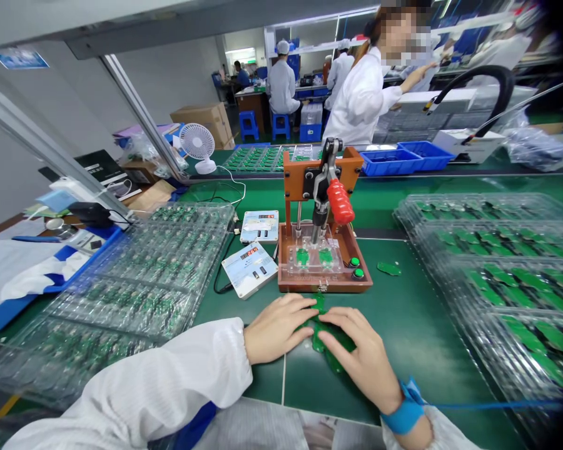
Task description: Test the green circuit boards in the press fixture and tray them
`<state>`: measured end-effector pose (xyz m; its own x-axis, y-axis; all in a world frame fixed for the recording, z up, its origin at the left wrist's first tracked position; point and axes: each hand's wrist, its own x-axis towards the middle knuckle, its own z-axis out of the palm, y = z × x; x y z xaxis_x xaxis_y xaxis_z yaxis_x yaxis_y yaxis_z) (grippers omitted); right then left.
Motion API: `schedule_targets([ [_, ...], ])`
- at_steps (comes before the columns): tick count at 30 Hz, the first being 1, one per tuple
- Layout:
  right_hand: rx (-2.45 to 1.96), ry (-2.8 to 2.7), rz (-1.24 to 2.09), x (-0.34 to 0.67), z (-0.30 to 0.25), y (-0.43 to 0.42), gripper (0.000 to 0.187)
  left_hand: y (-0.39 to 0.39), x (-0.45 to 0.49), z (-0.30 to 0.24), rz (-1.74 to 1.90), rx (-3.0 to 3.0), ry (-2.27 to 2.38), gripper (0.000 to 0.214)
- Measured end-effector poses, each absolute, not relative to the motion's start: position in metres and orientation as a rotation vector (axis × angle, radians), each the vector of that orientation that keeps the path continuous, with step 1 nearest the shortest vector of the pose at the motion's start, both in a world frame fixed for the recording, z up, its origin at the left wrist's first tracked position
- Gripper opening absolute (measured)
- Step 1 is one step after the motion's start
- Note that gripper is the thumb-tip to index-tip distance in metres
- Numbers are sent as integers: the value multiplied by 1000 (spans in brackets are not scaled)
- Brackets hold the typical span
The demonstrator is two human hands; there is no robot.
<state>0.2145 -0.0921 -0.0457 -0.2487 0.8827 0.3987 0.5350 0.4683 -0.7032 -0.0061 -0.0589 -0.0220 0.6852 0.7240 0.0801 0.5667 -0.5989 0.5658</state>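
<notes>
My left hand (281, 328) is over the green mat, its fingers closed on the edge of a green circuit board (319, 303). Across from it, my right hand (361, 350) wears a blue wrist strap (403, 412) and pinches the green boards between thumb and fingers. More green board (335, 359) shows beneath the right palm; how many pieces lie there I cannot tell. Just beyond my fingers stands a brown test fixture (326, 284) with a raised toggle clamp and red handle (340, 201). Two small green boards (326, 256) sit in its clear plate.
Clear trays of boards stand at left (136, 269) and right (520, 250). Two digital meters (251, 269) adjoin the fixture. A loose board (389, 269) lies right of it. Behind are a fan (197, 142), blue bins (389, 161) and a co-worker in white (361, 94).
</notes>
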Motion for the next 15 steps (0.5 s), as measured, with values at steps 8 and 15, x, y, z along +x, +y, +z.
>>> schedule_targets([
  [8,-1028,-1612,310,212,32,-45,28,-60,-8,-28,610,2415,896,24],
  [15,-542,-1779,-88,182,88,26,51,-62,-6,-42,1034,2230,1029,37],
])
